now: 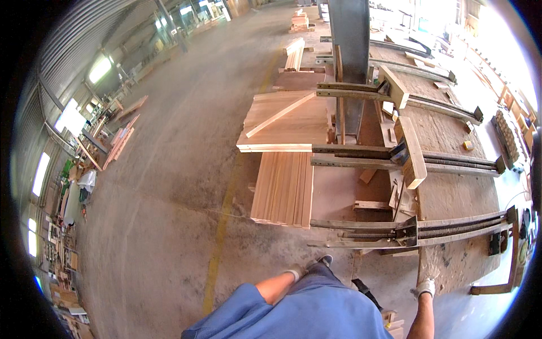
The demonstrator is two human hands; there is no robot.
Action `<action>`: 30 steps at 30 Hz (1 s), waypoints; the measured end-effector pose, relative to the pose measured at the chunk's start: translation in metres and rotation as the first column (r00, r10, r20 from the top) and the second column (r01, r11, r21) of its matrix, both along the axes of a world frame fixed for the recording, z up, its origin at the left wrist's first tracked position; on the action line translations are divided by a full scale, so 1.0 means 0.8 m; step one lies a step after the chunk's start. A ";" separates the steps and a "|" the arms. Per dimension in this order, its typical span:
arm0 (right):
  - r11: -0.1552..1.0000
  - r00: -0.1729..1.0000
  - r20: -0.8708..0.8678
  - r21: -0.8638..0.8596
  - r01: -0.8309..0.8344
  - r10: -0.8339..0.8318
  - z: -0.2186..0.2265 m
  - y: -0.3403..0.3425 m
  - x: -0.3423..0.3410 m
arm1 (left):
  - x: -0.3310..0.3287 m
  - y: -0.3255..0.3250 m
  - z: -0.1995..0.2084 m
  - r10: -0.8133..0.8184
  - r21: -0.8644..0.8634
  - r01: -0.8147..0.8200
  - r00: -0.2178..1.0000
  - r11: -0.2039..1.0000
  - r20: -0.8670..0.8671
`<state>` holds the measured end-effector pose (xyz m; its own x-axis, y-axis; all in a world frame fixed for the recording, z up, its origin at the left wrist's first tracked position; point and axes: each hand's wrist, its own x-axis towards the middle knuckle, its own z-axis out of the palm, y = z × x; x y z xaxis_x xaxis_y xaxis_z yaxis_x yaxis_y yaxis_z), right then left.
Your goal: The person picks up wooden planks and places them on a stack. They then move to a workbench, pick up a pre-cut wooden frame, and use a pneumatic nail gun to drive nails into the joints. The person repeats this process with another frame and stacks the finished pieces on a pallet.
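Observation:
My left hand (pixel 296 273), in a pale glove, hangs beside my left thigh; its fingers are mostly hidden against the dark trousers. On the other side my right hand (pixel 425 288), also gloved, is down by the near end of a worn wooden board (pixel 457 263). It is too small to tell whether that hand touches the board or how its fingers are curled. Nearest ahead of it runs a steel clamp bar (pixel 463 233) with a threaded screw. No held thing shows in either hand.
Stacked wooden panels (pixel 285 116) and a stack of strips (pixel 282 189) lie left of the clamp rack. Wooden blocks (pixel 411 152) stand on further clamp bars. A steel column (pixel 349 62) rises behind. A yellow line (pixel 220 243) crosses the concrete floor (pixel 158 226).

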<state>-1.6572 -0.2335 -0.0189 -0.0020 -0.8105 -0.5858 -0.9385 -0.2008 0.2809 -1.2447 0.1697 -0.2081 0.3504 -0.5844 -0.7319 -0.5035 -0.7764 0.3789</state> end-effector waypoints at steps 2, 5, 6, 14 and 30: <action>0.999 0.999 -0.026 0.030 -0.019 0.020 -0.016 -0.010 -0.003 | 0.000 0.001 -0.002 0.008 0.012 -0.008 1.000 1.000 0.000; 0.995 0.994 -0.067 -0.047 -0.088 0.085 -0.039 -0.017 -0.021 | 0.005 -0.007 -0.013 -0.029 0.028 0.028 1.000 0.999 0.007; 0.988 0.989 -0.081 -0.084 -0.131 0.124 -0.045 -0.016 -0.021 | 0.004 -0.007 -0.019 -0.040 0.039 0.039 0.999 0.998 0.011; 0.966 0.965 -0.078 -0.051 -0.255 0.251 -0.057 -0.023 -0.019 | 0.004 0.021 -0.152 -0.070 -0.119 0.083 0.992 0.989 0.104; 0.983 0.980 -0.134 0.129 -0.127 0.144 -0.048 -0.031 -0.019 | 0.004 -0.023 0.001 -0.030 0.093 0.031 1.000 0.995 -0.003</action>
